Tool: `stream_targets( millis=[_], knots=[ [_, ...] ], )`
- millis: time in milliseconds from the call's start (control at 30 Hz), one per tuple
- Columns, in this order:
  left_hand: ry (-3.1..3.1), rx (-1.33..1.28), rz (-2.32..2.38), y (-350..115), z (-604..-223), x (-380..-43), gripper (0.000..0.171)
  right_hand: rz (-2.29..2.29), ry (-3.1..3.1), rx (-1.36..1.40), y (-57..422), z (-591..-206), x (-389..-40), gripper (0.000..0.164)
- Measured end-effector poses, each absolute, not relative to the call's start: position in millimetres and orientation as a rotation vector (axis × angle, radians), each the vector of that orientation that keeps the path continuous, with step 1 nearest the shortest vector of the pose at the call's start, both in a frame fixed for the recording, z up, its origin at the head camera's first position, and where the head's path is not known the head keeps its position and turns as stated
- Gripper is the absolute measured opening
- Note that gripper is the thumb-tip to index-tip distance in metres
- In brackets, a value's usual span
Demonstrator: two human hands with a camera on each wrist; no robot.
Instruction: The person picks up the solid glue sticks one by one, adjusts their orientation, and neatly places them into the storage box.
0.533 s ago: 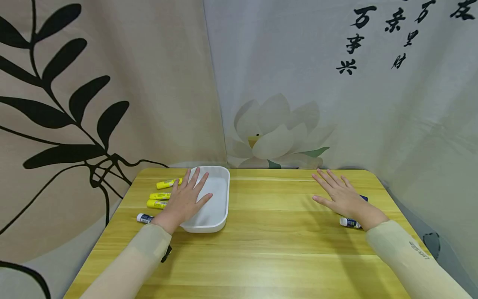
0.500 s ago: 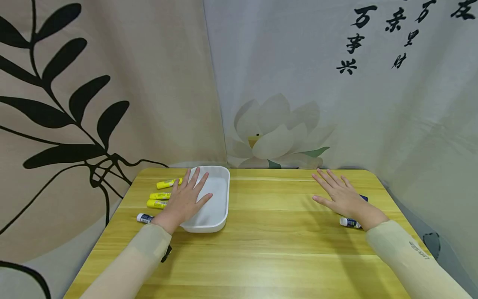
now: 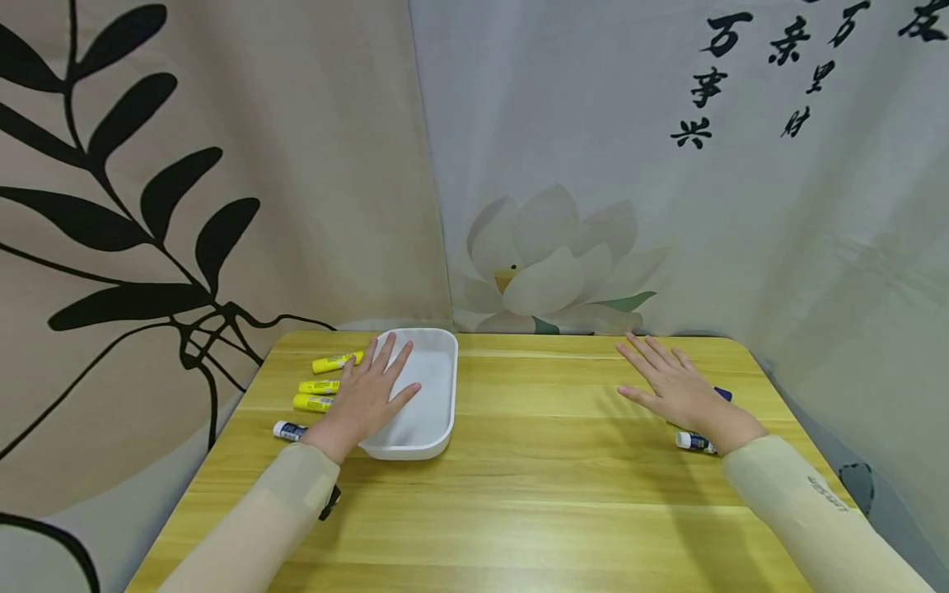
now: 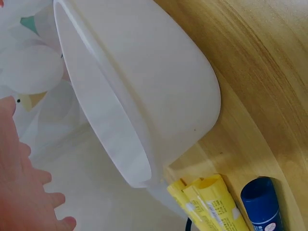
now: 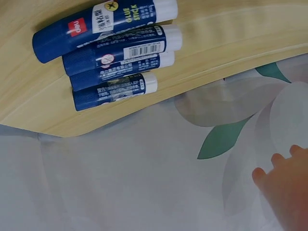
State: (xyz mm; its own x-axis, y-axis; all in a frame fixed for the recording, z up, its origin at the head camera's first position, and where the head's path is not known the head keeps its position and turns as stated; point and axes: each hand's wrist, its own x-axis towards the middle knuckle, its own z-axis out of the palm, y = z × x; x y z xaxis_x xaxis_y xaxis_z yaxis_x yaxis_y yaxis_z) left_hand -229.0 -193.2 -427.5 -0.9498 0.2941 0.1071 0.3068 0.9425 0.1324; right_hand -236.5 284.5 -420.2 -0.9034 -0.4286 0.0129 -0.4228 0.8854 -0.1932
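My left hand (image 3: 365,401), fingers spread, hovers over the left side of a white rectangular tub (image 3: 437,395). Beside the tub lie yellow tubes (image 3: 315,403), and nearer me is a blue glue stick with a white end (image 3: 289,431). The left wrist view shows the tub's outer wall (image 4: 159,67), the yellow tubes (image 4: 214,204) and the blue glue stick (image 4: 261,204). On the right, my right hand (image 3: 678,397) is spread above the table, partly hiding blue glue sticks (image 3: 694,442). In the right wrist view several blue glue sticks (image 5: 115,50) lie side by side. Both hands hold nothing.
The wooden table (image 3: 534,478) has its far edge against a hanging curtain (image 3: 334,165) printed with dark leaves, a pale lotus and black characters. The tub stands near that far edge, left of the middle.
The whole head view has shifted very slightly. Both hands keep the same spread pose, and the tub, tubes and glue sticks stay in place.
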Motion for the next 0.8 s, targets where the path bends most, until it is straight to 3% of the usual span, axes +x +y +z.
stream_targets(
  millis=[367,633,800],
  knots=[
    [-3.047,-0.247,-0.5,-211.9,-438.6,-231.0,0.076,-0.506,3.044,-0.702,253.3,-429.8,-249.6,0.077],
    [-3.064,0.107,-1.03,-229.0,-446.4,-219.8,0.07,-1.007,2.798,-0.58,198.8,-446.4,-257.3,0.077],
    [-3.043,0.3,-1.248,-238.4,-454.8,-213.4,0.065,-1.229,2.629,-0.415,153.4,-456.2,-256.4,0.067]
  ],
)
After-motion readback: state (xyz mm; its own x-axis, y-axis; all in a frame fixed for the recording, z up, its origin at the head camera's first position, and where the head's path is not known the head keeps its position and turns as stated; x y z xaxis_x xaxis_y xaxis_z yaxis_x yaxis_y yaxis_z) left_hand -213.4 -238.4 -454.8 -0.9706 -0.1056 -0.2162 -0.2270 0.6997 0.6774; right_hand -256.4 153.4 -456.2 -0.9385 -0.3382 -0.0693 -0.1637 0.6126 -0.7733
